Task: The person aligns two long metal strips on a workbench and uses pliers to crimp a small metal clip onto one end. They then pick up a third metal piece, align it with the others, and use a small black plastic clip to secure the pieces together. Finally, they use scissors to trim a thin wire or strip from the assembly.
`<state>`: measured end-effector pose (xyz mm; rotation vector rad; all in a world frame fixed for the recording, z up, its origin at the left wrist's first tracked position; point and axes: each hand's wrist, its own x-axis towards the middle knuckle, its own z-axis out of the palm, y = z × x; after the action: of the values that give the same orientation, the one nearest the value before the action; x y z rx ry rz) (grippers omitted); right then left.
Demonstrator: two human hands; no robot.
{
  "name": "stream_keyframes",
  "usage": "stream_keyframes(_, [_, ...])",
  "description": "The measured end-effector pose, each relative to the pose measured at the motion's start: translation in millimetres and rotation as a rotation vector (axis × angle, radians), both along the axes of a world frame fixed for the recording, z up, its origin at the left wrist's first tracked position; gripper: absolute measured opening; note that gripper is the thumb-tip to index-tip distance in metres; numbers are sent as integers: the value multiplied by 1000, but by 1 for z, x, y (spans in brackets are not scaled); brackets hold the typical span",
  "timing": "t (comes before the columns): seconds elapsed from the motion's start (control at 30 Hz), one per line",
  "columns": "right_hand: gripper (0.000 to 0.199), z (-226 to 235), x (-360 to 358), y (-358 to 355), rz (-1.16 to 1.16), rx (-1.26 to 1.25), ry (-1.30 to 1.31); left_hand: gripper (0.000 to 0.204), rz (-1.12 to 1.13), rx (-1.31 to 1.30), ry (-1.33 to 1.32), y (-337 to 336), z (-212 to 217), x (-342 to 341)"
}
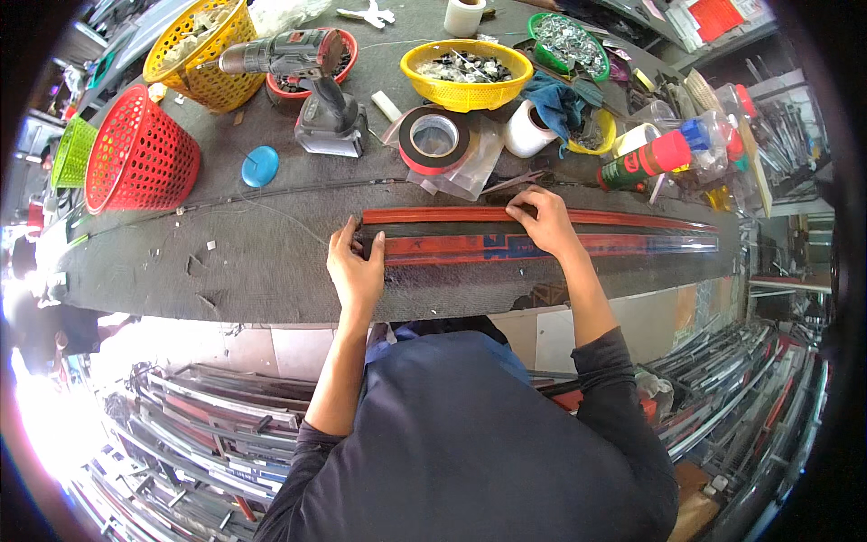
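Closest to me is the dark shirt (506, 443), with piles of metal bars (217, 425) down low on both sides of it. Past the shirt is the dark tabletop (262, 298). On its near part I see a wide red strip (442, 248) lying long ways, with a blue patch in the middle and a shiny right end.

My left hand (354, 266) is at the left ends of the strips. Its grip is spread, thumb apart from the fingers, and I can't tell if it presses on anything. Just behind the wide strip, with a gap between, lies a thin red strip (442, 215). My right hand (546, 226) has its grip pinched small on that one, near the middle.

As I judge it, the laying out is done: both strips sit flat, side by side. They are not joined, and I can't tell how much is left to do.

Farther back are a roll of tape (459, 144) on a clear bag (474, 172), a blue disc (259, 167), a spray can (646, 161), a red basket (144, 154), a cordless drill (334, 108) and a yellow basket (465, 96) of small parts.
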<state>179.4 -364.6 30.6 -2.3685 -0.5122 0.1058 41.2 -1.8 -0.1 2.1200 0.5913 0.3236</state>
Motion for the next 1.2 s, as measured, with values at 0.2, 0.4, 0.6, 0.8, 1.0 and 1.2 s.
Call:
stream_keyframes(0.2, [16, -15, 7, -3, 13, 75, 36, 55, 20, 12, -43, -4, -7, 0])
stream_keyframes(0.4, [15, -17, 11, 0, 41, 89, 36, 57, 9, -7, 2, -2, -7, 0])
stream_keyframes(0.6, [16, -16, 12, 1, 37, 77, 81, 58, -26, 58, -28, -1, -10, 0])
stream_keyframes(0.8, [17, -16, 13, 2, 52, 82, 63, 59, -31, 43, -21, 2, -11, 0])
stream_keyframes(1.0, [22, -11, 13, 5, 15, 20, 130, 59, 0, -39, -24, 1, -11, 1])
stream_keyframes(1.2, [37, -18, 6, 0, 85, -18, -127, 61, 45, -240, -103, 1, -6, 0])
